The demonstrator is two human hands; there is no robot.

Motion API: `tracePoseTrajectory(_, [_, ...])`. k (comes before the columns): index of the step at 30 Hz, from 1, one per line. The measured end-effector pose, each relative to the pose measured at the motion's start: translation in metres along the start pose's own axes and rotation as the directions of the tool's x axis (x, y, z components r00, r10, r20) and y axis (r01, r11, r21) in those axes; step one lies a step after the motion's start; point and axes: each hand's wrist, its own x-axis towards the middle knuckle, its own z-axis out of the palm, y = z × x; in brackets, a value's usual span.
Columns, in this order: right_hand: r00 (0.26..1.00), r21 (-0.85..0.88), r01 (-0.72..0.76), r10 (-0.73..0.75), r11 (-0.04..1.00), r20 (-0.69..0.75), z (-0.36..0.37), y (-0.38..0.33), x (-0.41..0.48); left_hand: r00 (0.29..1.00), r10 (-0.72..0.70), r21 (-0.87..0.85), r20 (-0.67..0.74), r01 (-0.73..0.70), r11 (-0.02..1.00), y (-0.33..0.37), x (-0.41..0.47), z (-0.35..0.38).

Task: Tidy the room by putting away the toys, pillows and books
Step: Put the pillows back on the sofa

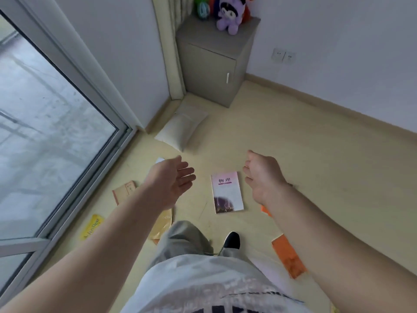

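A pink and purple book [226, 192] lies flat on the pale floor between my hands. My left hand [173, 179] hovers to its left, palm turned inward, fingers straight, holding nothing. My right hand [262, 175] hovers to its right, fingers loosely curled, empty. A white pillow [181, 127] lies on the floor beyond the book, near the wall corner. More books are scattered around: a tan one [124, 192], a yellow one [92, 225], an orange one [288, 256], and a yellow-orange one [162, 224] partly under my left arm. A purple plush toy [230, 14] sits on the grey cabinet [214, 71].
A sliding glass door [45, 132] runs along the left. The cabinet stands in the far corner against the white wall, with other colourful toys [203, 7] at its back. A wall socket [283, 55] is on the right wall. My legs and a black shoe [232, 240] are below.
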Motion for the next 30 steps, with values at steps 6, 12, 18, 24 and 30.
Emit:
tracePoseTrajectory(6, [0.998, -0.078, -0.019, 0.024, 0.997, 0.062, 0.063, -0.071, 0.058, 0.999, -0.018, -0.107, -0.041, 0.013, 0.994, 0.075, 0.064, -0.006])
tracePoseTrajectory(12, [1.0, -0.133, 0.005, -0.001, 0.991, 0.024, 0.133, -0.134, 0.11, 0.996, -0.086, -0.127, -0.016, 0.083, 0.988, 0.154, 0.143, -0.01])
tracePoseTrajectory(18, [0.998, -0.176, 0.039, -0.03, 0.984, 0.056, 0.191, -0.207, 0.154, 0.999, -0.053, -0.13, 0.013, 0.054, 0.99, 0.241, 0.187, 0.015])
tracePoseTrajectory(24, [0.994, -0.206, 0.069, -0.051, 0.976, 0.093, 0.241, -0.28, 0.231, 0.997, -0.067, -0.178, -0.04, 0.059, 0.982, 0.303, 0.256, 0.032])
tracePoseTrajectory(30, [0.979, -0.419, 0.122, -0.041, 0.9, 0.199, 0.307, -0.354, 0.351, 0.976, -0.125, -0.352, -0.178, 0.056, 0.934, 0.343, 0.347, 0.05])
